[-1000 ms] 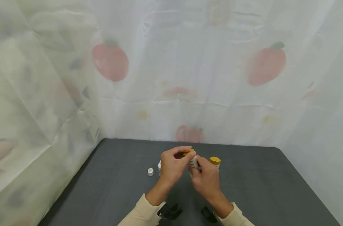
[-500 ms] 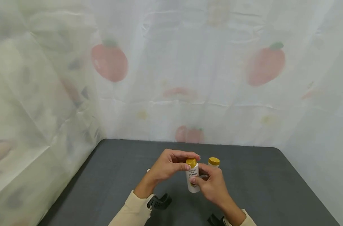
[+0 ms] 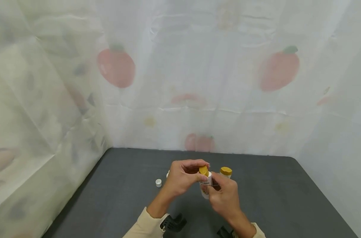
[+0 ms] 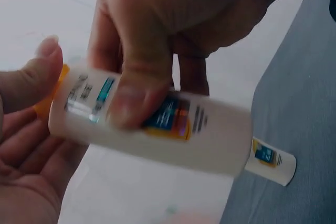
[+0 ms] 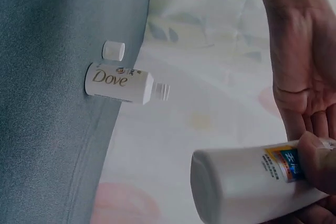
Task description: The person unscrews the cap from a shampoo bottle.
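Note:
Both hands meet on one small white plastic bottle (image 3: 207, 192) with a yellow cap (image 3: 203, 170), held above the table in a nearly upright stance. My left hand (image 3: 180, 180) pinches the cap, thumb at its near side and fingers behind. My right hand (image 3: 227, 197) grips the body; in the left wrist view its thumb (image 4: 131, 106) presses over the blue-and-yellow label. White bottle surface shows just right of the cap in the head view. From the right wrist view, the flat base of the bottle (image 5: 226, 184) points left.
A second yellow-capped bottle (image 3: 226, 171) stands behind my right hand. A white Dove bottle (image 5: 118, 83), its threaded neck bare, stands beside a small white screw cap (image 3: 158, 182) on the dark grey table (image 3: 133, 165). A pale fruit-print curtain (image 3: 180, 82) hangs behind.
The hands came nearer and lower with the bottle, bringing its label into view, then shifted slightly back. The bottle has turned and tilted a little, and the small white cap shows again.

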`<state>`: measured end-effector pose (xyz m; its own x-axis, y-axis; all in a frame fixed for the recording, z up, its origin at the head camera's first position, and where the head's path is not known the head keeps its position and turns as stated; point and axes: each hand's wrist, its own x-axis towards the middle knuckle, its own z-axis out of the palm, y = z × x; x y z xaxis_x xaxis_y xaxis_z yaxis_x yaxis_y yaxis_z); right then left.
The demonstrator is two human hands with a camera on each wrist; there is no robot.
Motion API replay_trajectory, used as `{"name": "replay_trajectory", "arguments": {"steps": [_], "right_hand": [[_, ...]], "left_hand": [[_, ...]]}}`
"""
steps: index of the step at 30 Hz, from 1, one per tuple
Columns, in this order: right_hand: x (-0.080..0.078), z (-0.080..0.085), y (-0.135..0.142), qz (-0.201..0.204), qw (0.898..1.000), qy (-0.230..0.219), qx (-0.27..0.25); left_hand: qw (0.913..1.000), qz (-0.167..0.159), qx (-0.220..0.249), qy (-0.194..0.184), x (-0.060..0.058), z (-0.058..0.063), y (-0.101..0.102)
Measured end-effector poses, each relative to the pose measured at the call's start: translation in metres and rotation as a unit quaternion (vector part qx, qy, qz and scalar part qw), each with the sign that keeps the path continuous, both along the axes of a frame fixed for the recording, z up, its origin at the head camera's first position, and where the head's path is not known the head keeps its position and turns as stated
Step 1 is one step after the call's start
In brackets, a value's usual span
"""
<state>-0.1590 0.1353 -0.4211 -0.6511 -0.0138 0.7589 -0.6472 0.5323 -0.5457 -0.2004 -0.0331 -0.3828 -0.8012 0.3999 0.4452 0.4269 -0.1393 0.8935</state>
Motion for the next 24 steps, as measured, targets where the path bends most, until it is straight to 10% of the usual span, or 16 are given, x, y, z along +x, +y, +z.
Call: {"name": "replay_trajectory", "arguments": {"steps": [16,24], "right_hand": [[0.002,-0.006,-0.007,-0.022,0.994,0.103,0.005],[0.003,-0.005,-0.001,-0.050,0.993,0.091,0.047]], "left_hand": [[0.9891,0.133,0.004,-0.064,0.017,0.001,0.017],[0.9993,0.027,0.017,-0.017,0.014,-0.004,0.007]]}}
